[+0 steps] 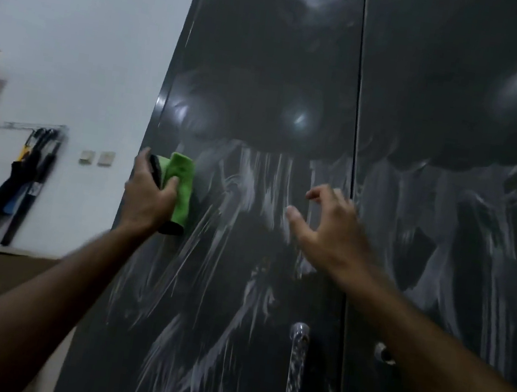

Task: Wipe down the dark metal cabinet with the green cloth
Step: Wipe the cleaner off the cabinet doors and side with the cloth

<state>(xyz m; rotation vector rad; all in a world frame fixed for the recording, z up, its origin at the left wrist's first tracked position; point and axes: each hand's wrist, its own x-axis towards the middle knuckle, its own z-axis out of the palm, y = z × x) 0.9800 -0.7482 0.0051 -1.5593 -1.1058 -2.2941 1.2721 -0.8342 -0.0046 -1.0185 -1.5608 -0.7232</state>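
We face the cabinet (301, 69), a dark metal unit with two doors that fills the centre and right of the frame. The seam between the doors runs top to bottom just right of centre. The upper part of both doors is glossy and carries soft light reflections. The lower part, from mid-frame down, is covered with whitish smears in vertical and slanting strokes.

Our left hand (149, 195) is at centre left, at the left edge of the left door. Its fingers and thumb are curled round the cloth (182, 185), a green folded piece with a dark part showing at the top, beside the fingers. The cloth lies against the door surface, at the upper limit of the smeared zone. We cannot tell how hard it presses.

Our right hand (325, 228) is at centre, in front of the left door near the seam. Its fingers are spread and loosely bent, the grip wide, and it holds nothing. We cannot tell whether the fingertips touch the door.

A handle (295, 367) stands upright at lower centre on the left door, close to the seam. A round lock (382, 352) sits on the right door, just beside our right forearm.

A white wall (73, 37) fills the upper left of the frame. Two switch plates (98, 157) are mounted on it at centre left. Folded umbrellas (20, 182) hang from a rail at the left edge.
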